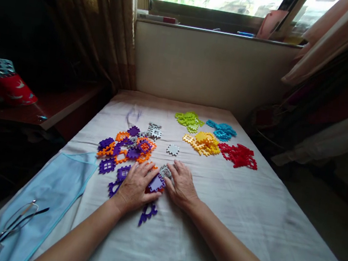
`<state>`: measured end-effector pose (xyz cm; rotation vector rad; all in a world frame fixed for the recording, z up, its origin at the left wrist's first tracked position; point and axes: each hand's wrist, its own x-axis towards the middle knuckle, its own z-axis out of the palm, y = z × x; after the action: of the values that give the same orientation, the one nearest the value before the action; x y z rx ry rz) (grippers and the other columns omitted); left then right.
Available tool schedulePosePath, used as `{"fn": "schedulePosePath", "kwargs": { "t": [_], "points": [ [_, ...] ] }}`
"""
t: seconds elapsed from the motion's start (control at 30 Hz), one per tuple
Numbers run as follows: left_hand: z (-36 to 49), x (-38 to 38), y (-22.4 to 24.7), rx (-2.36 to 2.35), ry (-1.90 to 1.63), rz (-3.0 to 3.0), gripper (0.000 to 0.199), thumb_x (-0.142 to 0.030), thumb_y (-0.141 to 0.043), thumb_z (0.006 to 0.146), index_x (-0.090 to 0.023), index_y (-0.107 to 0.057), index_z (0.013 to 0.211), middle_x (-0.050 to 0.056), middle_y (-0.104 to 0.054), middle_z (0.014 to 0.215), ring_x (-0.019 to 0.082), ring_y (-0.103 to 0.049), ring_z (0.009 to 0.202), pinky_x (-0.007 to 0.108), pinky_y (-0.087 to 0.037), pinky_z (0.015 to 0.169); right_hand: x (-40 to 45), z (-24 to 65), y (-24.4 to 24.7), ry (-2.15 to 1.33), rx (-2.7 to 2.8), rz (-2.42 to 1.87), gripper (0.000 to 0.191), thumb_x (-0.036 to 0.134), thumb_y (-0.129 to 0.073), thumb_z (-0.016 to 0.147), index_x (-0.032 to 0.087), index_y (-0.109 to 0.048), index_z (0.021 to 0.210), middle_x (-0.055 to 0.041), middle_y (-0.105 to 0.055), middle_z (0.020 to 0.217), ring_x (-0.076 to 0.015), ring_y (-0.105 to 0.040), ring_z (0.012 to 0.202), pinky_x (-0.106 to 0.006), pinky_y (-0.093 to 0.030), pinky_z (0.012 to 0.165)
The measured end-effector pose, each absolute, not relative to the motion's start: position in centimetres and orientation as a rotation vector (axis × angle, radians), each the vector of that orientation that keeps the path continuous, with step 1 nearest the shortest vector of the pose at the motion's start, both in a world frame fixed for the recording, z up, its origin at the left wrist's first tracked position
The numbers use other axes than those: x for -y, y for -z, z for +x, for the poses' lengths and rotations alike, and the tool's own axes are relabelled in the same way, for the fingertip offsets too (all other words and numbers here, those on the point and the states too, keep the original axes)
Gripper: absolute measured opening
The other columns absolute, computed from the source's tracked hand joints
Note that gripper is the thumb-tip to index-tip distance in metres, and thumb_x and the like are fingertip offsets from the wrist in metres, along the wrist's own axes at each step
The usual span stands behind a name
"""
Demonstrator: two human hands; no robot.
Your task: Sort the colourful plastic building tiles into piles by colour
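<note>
My left hand (pixel 138 184) lies over purple interlocking plastic pieces, its fingers spread at the edge of the mixed pile. A flat purple piece (pixel 156 183) with notched edges shows between my two hands, with a bit of red or orange under it. My right hand (pixel 182 184) rests with fingers stretched out, touching a grey piece (pixel 165 171). Another purple piece (pixel 148 214) lies just below my left hand. The mixed pile of orange pieces (pixel 121 157), purple and grey ones spreads to the left. A lone grey piece (pixel 173 149) lies beyond my fingertips.
Sorted piles lie farther back: green pieces (pixel 189 120), blue pieces (pixel 223 131), yellow pieces (pixel 205 144) and red pieces (pixel 240 156). Eyeglasses (pixel 15 225) rest on a light blue cloth (pixel 61 192) at the left. A red container (pixel 13 88) stands on a side table.
</note>
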<state>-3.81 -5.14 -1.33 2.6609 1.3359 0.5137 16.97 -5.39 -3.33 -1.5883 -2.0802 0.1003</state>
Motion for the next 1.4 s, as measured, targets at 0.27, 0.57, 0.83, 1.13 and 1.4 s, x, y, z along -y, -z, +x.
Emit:
{"fn": "schedulePosePath", "kwargs": {
  "t": [0.27, 0.57, 0.83, 1.13, 1.4],
  "points": [
    [-3.6, 0.1, -2.5, -1.301, -0.432, 2.700, 0.066, -0.066, -0.049, 0.086, -0.027, -0.049, 0.140, 0.011, -0.050, 0.147, 0.028, -0.042, 0.137, 0.056, -0.015, 0.119, -0.1, 18.0, 3.1, -0.333, 1.530, -1.338, 0.041, 0.036, -0.039, 0.094, 0.021, -0.064, 0.121, -0.0116, -0.065, 0.126, -0.0226, -0.057, 0.122, -0.044, -0.042, 0.108],
    [-3.4, -14.2, -5.5, -1.709, -0.111, 2.456, 0.067, -0.059, -0.037, 0.092, -0.018, -0.043, 0.144, 0.012, -0.042, 0.153, 0.025, -0.036, 0.142, 0.039, -0.026, 0.116, -1.5, 19.6, 4.3, -0.642, 0.903, -1.372, 0.046, 0.052, -0.042, 0.088, 0.018, -0.069, 0.100, -0.0093, -0.073, 0.102, -0.0219, -0.067, 0.097, -0.038, -0.053, 0.085],
    [-1.1, -19.1, -2.3, -1.758, 0.026, 2.325, 0.083, -0.069, -0.037, 0.086, -0.015, -0.034, 0.149, 0.019, -0.034, 0.156, 0.032, -0.031, 0.144, 0.048, -0.027, 0.114, -1.2, 19.3, 4.3, -0.661, 0.939, -1.350, 0.042, 0.051, -0.044, 0.089, 0.019, -0.069, 0.099, -0.0089, -0.072, 0.103, -0.0209, -0.067, 0.095, -0.036, -0.054, 0.082],
    [-1.1, -11.7, -1.8, -1.379, 0.054, 2.521, 0.074, -0.070, -0.044, 0.084, -0.025, -0.048, 0.143, 0.010, -0.036, 0.157, 0.032, -0.035, 0.143, 0.044, -0.025, 0.117, -1.2, 19.3, 4.1, -0.660, 0.999, -1.357, 0.042, 0.051, -0.044, 0.089, 0.020, -0.070, 0.100, -0.0082, -0.072, 0.103, -0.0206, -0.067, 0.094, -0.035, -0.053, 0.081],
    [-3.3, -8.2, -4.4, -1.333, -0.140, 2.478, 0.062, -0.064, -0.039, 0.089, -0.027, -0.053, 0.138, 0.004, -0.060, 0.138, 0.023, -0.056, 0.125, 0.033, -0.041, 0.105, -0.9, 19.2, 3.9, -0.676, 1.006, -1.364, 0.044, 0.052, -0.044, 0.089, 0.018, -0.069, 0.100, -0.0094, -0.072, 0.103, -0.0212, -0.068, 0.092, -0.036, -0.054, 0.082]
  ]
}}
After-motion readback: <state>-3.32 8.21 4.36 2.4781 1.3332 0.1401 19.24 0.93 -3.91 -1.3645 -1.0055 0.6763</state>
